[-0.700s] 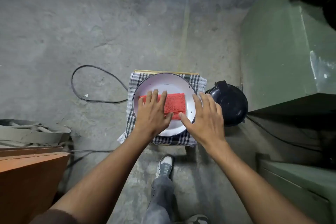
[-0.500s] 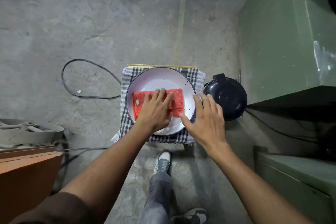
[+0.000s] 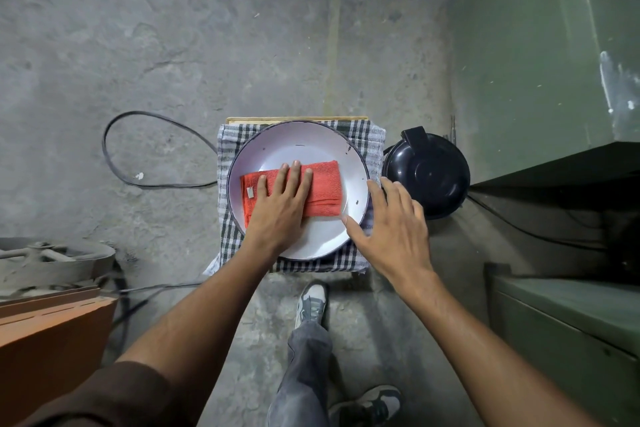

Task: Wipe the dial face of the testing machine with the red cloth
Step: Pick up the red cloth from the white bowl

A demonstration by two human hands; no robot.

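A folded red cloth (image 3: 325, 187) lies in a white enamel plate (image 3: 301, 135) on a small stool draped with checked fabric (image 3: 367, 139). My left hand (image 3: 280, 208) lies flat on the cloth's left and middle part, fingers stretched out and not curled around it. My right hand (image 3: 394, 232) is open at the plate's right rim, its thumb touching the rim's lower right. The green testing machine (image 3: 519, 62) rises at the right. Its dial face is not in view.
A black round lidded pot (image 3: 429, 173) stands on the concrete floor between the stool and the machine. A black cable (image 3: 114, 135) loops at the left. An orange board (image 3: 52, 340) and a dusty grey pan (image 3: 52, 260) sit at the lower left. My shoe (image 3: 311, 302) is just below the stool.
My left hand has slid forward from the plate's near edge until it lies fully on the red cloth. My right hand has stayed by the plate's right rim.
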